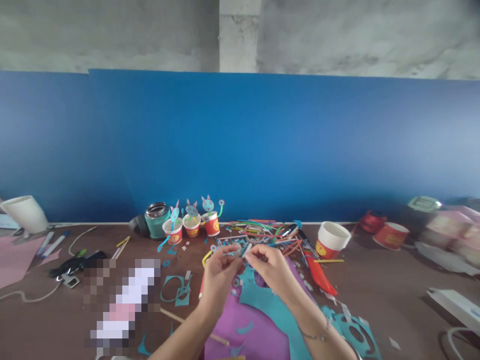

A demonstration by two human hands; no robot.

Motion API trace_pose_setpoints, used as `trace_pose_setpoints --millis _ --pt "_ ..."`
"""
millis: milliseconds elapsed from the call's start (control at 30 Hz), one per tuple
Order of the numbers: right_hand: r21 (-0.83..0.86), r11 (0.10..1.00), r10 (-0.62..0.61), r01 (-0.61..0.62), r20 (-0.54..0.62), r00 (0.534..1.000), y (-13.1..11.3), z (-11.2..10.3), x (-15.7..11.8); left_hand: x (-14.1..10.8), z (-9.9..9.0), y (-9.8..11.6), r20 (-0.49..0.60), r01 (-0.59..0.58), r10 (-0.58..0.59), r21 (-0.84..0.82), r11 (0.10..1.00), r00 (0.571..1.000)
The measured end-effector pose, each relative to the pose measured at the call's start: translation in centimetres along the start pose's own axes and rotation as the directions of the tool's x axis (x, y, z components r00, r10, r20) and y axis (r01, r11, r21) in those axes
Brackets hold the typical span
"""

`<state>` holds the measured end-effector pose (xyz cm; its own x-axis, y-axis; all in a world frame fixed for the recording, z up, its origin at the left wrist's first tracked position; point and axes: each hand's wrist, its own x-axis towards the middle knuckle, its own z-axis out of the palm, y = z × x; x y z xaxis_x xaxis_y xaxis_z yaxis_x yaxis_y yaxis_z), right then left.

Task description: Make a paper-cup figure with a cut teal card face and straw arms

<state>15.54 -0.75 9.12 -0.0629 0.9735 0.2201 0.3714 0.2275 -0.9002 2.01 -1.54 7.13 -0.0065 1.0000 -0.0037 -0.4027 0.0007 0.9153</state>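
My left hand (220,274) and my right hand (270,267) meet at the fingertips above the middle of the table. A small white strip (247,249), perhaps paper or tape, shows at the right fingertips. Both hands are pinched closed; whatever lies between the left fingertips is too small to name. Under them lie a purple sheet (247,327) and a cut turquoise sheet (268,295). A small round turquoise cutout (236,283) rests near my left hand. Just behind the hands is a clear roll of tape (234,248), partly covered.
Three paper cups (212,226) with turquoise animal faces stand behind, beside a turquoise flask (156,222). Pipe cleaners (258,230) lie in a pile. To the right are stacked paper cups (332,240), a red-handled tool (320,275) and turquoise scraps (354,332). A blue partition (240,145) borders the table.
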Motion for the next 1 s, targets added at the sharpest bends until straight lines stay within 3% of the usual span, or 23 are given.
trace_pose_setpoints --millis 200,367,567,1000 --pt "-0.008 0.999 0.052 -0.053 -0.078 0.996 -0.5 -0.1 0.0 0.3 -0.3 0.1 -0.033 -0.004 0.004 0.027 1.000 0.999" --pt "-0.067 0.996 -0.073 0.064 -0.146 0.987 -0.9 0.1 -0.3 0.0 -0.1 0.3 -0.053 -0.097 0.112 0.232 0.968 0.992" --pt "-0.092 0.982 -0.171 0.166 -0.051 0.984 -1.2 0.4 -0.8 -0.1 0.0 0.3 0.025 -0.064 0.060 0.260 0.963 0.998" --pt "-0.045 0.950 -0.310 0.310 0.006 0.951 -1.2 0.2 -0.8 -0.3 0.1 0.5 0.083 -0.031 0.014 0.209 0.977 0.996"
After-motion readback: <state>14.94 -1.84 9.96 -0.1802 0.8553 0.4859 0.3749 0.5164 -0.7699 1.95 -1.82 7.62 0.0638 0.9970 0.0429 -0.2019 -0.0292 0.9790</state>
